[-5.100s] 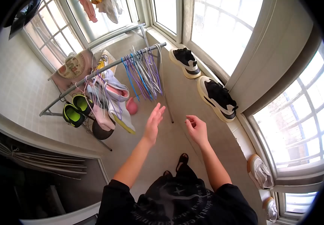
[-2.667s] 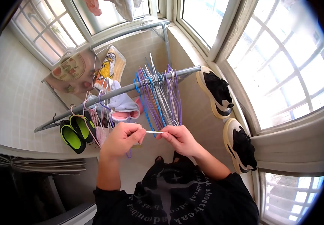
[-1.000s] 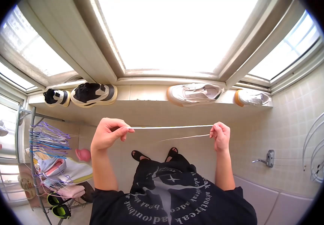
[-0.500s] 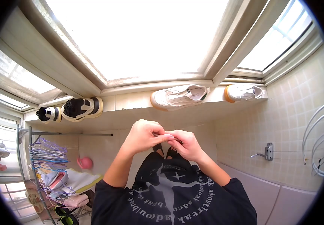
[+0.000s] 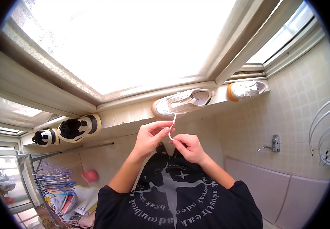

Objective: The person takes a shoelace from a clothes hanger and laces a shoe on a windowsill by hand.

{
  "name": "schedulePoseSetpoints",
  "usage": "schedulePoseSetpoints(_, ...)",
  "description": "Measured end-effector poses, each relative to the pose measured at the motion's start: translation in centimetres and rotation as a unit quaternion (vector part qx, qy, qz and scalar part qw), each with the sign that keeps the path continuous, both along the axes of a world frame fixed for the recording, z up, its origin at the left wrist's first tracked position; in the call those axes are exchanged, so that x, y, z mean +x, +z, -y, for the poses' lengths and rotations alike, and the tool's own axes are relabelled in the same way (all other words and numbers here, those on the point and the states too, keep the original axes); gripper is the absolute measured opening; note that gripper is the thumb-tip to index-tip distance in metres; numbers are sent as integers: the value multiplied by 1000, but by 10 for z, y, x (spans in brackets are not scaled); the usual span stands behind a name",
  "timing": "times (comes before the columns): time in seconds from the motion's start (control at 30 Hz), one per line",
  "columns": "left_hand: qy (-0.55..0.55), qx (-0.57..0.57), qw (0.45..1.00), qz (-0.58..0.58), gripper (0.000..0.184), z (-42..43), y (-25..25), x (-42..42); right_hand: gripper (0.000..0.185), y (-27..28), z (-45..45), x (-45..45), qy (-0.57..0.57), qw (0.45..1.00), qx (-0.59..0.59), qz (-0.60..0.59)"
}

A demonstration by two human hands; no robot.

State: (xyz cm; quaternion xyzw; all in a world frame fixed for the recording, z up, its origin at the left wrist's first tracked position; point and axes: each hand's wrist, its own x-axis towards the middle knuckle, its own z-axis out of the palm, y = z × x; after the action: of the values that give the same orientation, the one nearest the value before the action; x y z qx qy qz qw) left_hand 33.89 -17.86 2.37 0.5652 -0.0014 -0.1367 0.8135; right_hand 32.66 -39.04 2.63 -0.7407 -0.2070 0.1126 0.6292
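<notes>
In the head view, left hand (image 5: pixel 148 138) and right hand (image 5: pixel 191 148) pinch the white lace (image 5: pixel 169 135), which curves between them.

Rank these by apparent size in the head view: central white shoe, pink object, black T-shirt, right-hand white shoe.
1. black T-shirt
2. central white shoe
3. right-hand white shoe
4. pink object
Nearness may exaggerate the shoes' difference.

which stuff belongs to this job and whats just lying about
In the job:
- thin white lace, pinched by left hand and right hand
- nearest white low-top sneaker, probably

Lying about:
- chunky black-and-white sneakers
- rounded pink object
- purple and blue hangers
</notes>
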Motion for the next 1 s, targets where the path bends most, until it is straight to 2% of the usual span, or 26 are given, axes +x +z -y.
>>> schedulePoseSetpoints(0.07, 18, -48, 998, -20, 29, 7, -10, 0, 13, -3, -4, 0, -1, 1000, -6, -10)
schedulePoseSetpoints(0.3, 56, -77, 990, -99, 26, 11, -3, 6, 13, -22, -5, 5, 64, 997, -28, -30)
schedulePoseSetpoints(0.4, 99, -4, 995, -33, 23, 1, -12, 10, 17, -15, -3, 24, 59, 991, -72, 97)
schedulePoseSetpoints(0.47, 168, 116, 979, 1, 19, -4, -12, 15, 21, -16, 7, 37, 2, 979, -146, 144)
schedulePoseSetpoints(0.53, 217, 323, 915, 109, 17, -13, -7, 26, 21, -20, 17, 49, -44, 977, -170, 122)
schedulePoseSetpoints(0.63, 234, 413, 872, 120, 15, -12, 4, 38, 21, -23, 22, 68, -97, 968, -165, 164)
schedulePoseSetpoints(0.67, 236, 431, 861, 132, 15, -11, 2, 42, 21, -20, 22, 74, -112, 961, -171, 186)
schedulePoseSetpoints(0.77, 236, 482, 828, 162, 14, -8, -10, 57, 22, -9, 20, 101, -129, 883, -225, 390)
schedulePoseSetpoints(0.9, 228, 521, 805, 169, 13, -2, -20, 69, 21, -10, 9, 130, -126, 860, -257, 422)
schedulePoseSetpoints(1.0, 228, 534, 795, 174, 11, 2, -22, 73, 19, -28, 2, 149, -106, 864, -271, 410)
